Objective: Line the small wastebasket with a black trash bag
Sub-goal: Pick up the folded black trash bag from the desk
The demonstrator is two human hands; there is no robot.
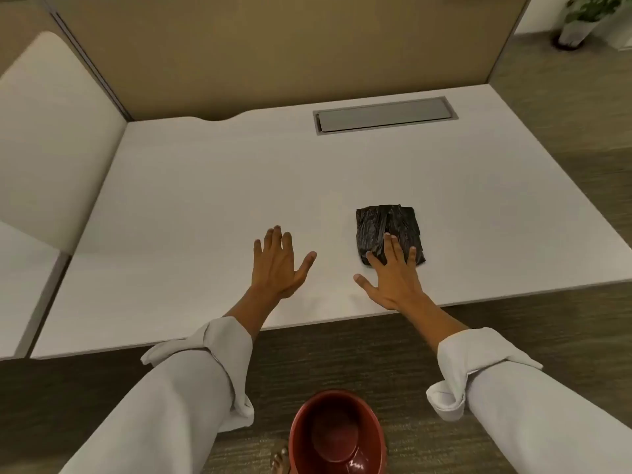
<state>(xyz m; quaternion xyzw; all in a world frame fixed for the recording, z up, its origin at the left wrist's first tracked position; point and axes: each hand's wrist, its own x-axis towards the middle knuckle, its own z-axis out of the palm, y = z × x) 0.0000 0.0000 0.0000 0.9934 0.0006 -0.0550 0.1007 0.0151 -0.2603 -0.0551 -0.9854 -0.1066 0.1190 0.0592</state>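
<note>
A folded black trash bag (386,224) lies on the white desk (205,186), right of the middle. My right hand (391,271) lies flat with its fingers spread, the fingertips resting on the bag's near edge. My left hand (278,263) is flat and open over the bare desk, well left of the bag, holding nothing. The small red wastebasket (337,434) stands upright on the floor below the desk's front edge, between my forearms, and its inside is bare.
A grey cable hatch (384,115) is set into the desk at the back. Tan partition panels (273,53) close the back and left sides. A potted plant (581,18) stands on the floor far right. A foot (281,456) shows beside the wastebasket.
</note>
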